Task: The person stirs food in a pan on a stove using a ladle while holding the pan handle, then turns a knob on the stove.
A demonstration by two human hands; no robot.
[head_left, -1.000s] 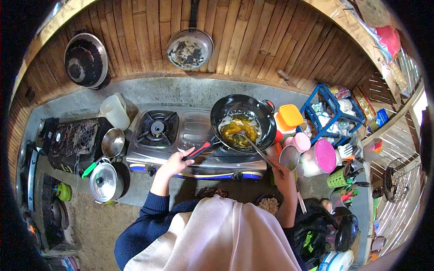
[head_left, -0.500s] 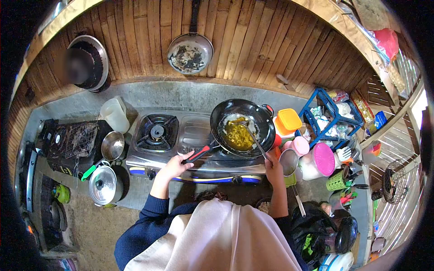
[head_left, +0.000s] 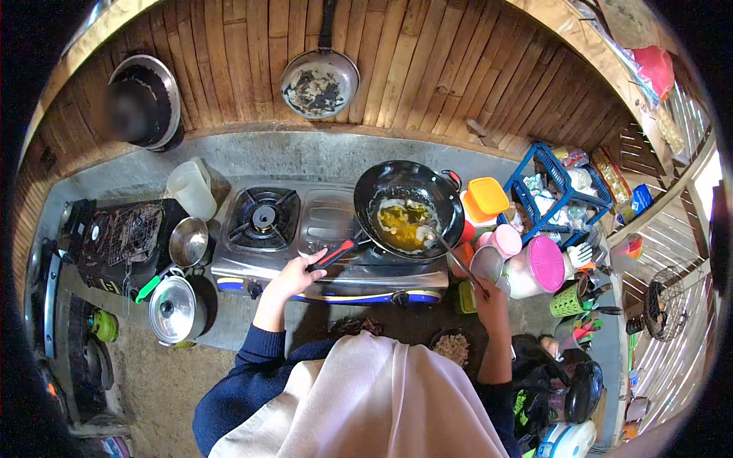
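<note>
My left hand (head_left: 300,276) is closed around the end of the black-and-red handle (head_left: 336,254) of a dark wok (head_left: 374,191). The wok rests tilted over the right burner of the stove (head_left: 321,269). Yellow, oily food (head_left: 401,217) with pale bits lies in its bottom. In my right hand (head_left: 492,301) is a long-handled metal stirring utensil (head_left: 450,252). Its rounded head sits in the food at the wok's lower right side, and its exact shape is partly hidden.
Left of the wok is the bare left burner (head_left: 265,218). A lidded pot (head_left: 174,309) and a small saucepan (head_left: 189,242) stand farther left. On the right are an orange container (head_left: 487,196), a pink-lidded tub (head_left: 544,263) and a blue rack (head_left: 565,202).
My right hand has moved right and down, drawing the utensil's head toward the wok's lower right side. The food has shifted and more liquid shows. My left hand stays on the handle.
</note>
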